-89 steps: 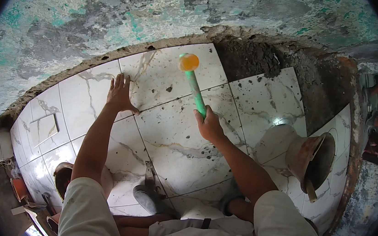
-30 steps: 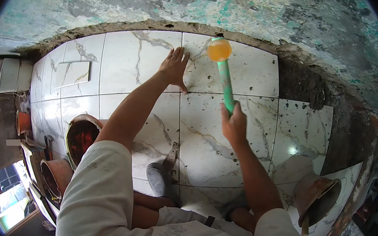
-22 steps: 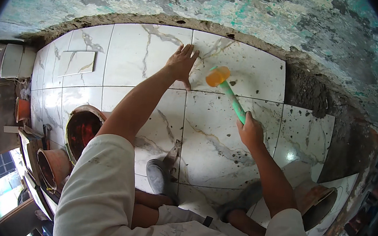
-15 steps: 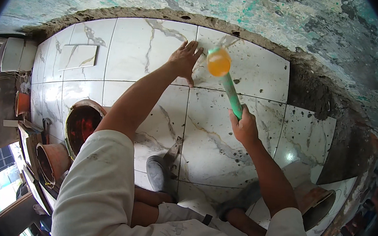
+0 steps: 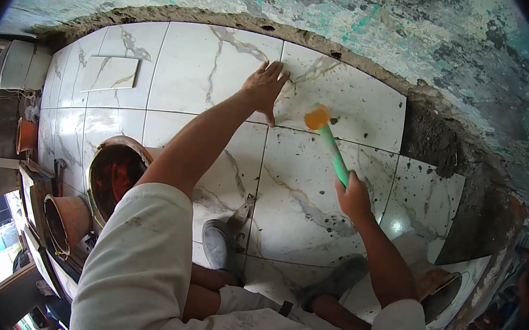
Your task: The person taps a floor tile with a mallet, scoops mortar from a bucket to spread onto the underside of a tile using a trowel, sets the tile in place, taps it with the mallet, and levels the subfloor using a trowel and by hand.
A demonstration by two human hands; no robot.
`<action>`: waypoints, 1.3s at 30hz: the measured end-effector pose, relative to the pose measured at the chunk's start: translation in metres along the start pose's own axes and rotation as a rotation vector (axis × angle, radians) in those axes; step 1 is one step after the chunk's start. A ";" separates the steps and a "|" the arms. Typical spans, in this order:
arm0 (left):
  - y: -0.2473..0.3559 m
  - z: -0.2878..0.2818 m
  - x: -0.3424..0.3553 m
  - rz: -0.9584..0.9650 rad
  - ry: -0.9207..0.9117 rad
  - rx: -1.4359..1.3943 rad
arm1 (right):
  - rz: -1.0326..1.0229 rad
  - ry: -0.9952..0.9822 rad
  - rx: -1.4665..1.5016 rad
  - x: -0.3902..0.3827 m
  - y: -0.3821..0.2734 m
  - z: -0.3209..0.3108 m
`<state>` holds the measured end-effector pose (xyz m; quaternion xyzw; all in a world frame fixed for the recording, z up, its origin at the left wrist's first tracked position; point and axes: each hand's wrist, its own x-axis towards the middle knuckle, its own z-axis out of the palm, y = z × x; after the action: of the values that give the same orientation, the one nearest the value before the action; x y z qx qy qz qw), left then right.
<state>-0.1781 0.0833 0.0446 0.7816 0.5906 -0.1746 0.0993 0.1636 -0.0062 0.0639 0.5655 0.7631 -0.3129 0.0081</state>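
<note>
Bare tile (image 5: 210, 69) lies open ahead of my left hand (image 5: 265, 88). A bucket (image 5: 112, 171) crowds my left side. Raw mortar (image 5: 432, 134) borders the tiles beyond my right hand (image 5: 352, 197).

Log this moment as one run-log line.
left hand: flat on white marble-look tile | right hand: grips green-handled mallet, orange head on the next tile's edge | bucket: at left

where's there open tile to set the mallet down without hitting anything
Bare tile lies between the left hand and the loose tile piece, and right of the mallet toward the raw mortar bed. It is crowded around the red bucket, the shoes and the right hand.
</note>
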 end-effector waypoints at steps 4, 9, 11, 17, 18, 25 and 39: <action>0.001 0.000 0.000 0.007 0.003 -0.014 | -0.036 0.106 0.173 -0.005 0.006 -0.008; 0.001 0.000 0.001 0.024 0.054 -0.008 | -0.104 0.243 0.180 0.027 0.002 0.010; 0.000 0.000 0.001 0.014 -0.009 -0.049 | -0.108 0.254 0.000 0.023 0.005 0.010; 0.000 0.004 0.003 0.039 0.055 -0.065 | -0.060 0.205 0.161 -0.013 0.029 -0.021; 0.001 0.003 0.004 0.030 0.048 -0.035 | -0.126 0.325 0.167 -0.004 0.032 -0.024; 0.010 -0.011 0.005 -0.003 -0.059 0.028 | 0.297 0.315 -0.241 0.017 0.078 -0.046; 0.012 -0.014 0.006 -0.003 -0.085 0.035 | 0.042 0.469 -0.136 0.022 0.108 -0.043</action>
<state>-0.1625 0.0906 0.0543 0.7741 0.5839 -0.2183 0.1102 0.2639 0.0516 0.0405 0.6365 0.7515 -0.1207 -0.1246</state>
